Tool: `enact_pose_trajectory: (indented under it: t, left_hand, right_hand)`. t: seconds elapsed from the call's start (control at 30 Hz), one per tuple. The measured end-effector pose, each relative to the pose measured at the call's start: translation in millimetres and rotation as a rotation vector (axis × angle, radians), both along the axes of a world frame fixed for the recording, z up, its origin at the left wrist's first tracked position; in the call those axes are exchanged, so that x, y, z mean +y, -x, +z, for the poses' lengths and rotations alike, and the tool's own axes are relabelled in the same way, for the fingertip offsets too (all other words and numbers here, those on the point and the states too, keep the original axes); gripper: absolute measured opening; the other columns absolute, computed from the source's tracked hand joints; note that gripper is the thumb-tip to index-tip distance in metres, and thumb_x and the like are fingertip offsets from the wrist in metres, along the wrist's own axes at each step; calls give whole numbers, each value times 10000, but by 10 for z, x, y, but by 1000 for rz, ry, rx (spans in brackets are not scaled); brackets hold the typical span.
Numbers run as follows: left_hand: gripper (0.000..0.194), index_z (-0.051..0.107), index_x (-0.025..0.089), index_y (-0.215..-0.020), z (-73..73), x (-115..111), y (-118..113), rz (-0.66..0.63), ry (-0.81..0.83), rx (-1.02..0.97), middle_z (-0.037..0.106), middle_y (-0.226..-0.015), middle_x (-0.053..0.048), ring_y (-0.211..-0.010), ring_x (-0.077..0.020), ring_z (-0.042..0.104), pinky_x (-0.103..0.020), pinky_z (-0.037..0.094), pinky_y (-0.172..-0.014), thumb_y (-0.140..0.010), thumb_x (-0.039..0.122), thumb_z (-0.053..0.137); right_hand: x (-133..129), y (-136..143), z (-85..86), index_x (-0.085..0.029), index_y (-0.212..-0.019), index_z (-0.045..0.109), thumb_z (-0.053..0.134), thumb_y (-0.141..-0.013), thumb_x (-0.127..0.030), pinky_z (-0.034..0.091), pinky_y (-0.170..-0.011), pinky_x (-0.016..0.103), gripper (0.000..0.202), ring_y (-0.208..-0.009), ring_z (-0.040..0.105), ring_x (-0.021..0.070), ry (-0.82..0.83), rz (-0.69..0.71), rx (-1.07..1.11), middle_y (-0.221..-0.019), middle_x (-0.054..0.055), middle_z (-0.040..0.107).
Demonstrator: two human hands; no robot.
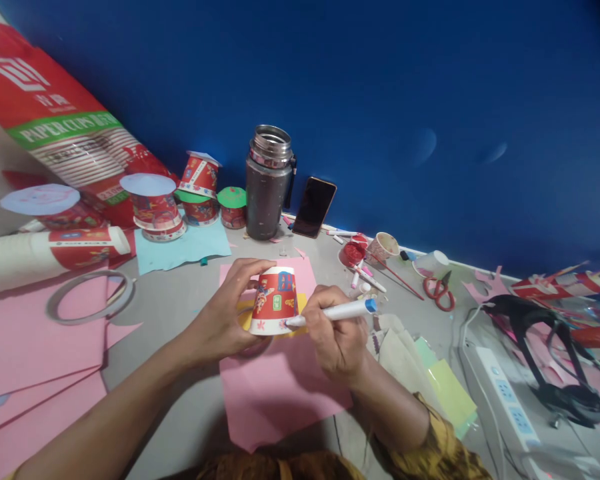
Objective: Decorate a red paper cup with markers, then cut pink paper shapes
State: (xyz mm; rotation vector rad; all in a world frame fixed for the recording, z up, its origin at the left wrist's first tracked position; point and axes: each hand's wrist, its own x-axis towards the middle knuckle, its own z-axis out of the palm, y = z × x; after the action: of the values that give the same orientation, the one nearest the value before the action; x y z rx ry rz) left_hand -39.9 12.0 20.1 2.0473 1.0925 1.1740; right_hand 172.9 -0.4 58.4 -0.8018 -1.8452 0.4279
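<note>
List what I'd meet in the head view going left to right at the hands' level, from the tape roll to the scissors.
Grey tape roll → left hand → red printed paper cup → right hand, gripping a white marker → red-handled scissors.

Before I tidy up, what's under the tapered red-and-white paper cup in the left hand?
A flat pink paper sheet and something yellow; the cup hides what's directly beneath.
</note>
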Motion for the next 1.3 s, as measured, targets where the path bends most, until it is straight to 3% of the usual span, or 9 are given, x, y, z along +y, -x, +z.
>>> enact_pose_trajectory:
  t: [0.8,0.9,1.07,1.3]
  left_hand:
    - [753,460,324,-1492,-16,-6,-9,43,-76,49,555,-1368,-83,-1275,-287,580,-428,596,-1025,-806,236,757]
    - [778,466,300,-1509,-64,15,1,85,-141,96,559,-1320,-98,-1236,-317,575,-491,568,-1053,-814,339,815]
    - [1048,412,271,-1564,-97,38,77,37,-122,208,510,-1313,-123,-1215,-363,573,-542,557,-1030,-726,636,925]
    - [1117,403,264,-1571,-114,39,89,19,-117,258,507,-1331,-140,-1206,-385,606,-551,555,-1006,-693,727,914]
  right_hand:
    - [31,-39,-37,-224,-877,608,540,-1016,-154,437,-546,250,170,-560,576,125,18,-56,90,-685,-35,606]
    - [24,-17,-16,-222,-859,600,539,-1016,-148,439,-538,247,184,-566,590,123,-10,-56,36,-695,-28,626]
    - [20,21,-36,-222,-887,591,521,-1020,-150,440,-522,247,167,-578,604,129,-30,30,-4,-707,-17,643]
    - [28,48,-62,-224,-894,591,518,-1014,-140,427,-511,246,164,-558,584,126,-43,19,-28,-690,-24,630]
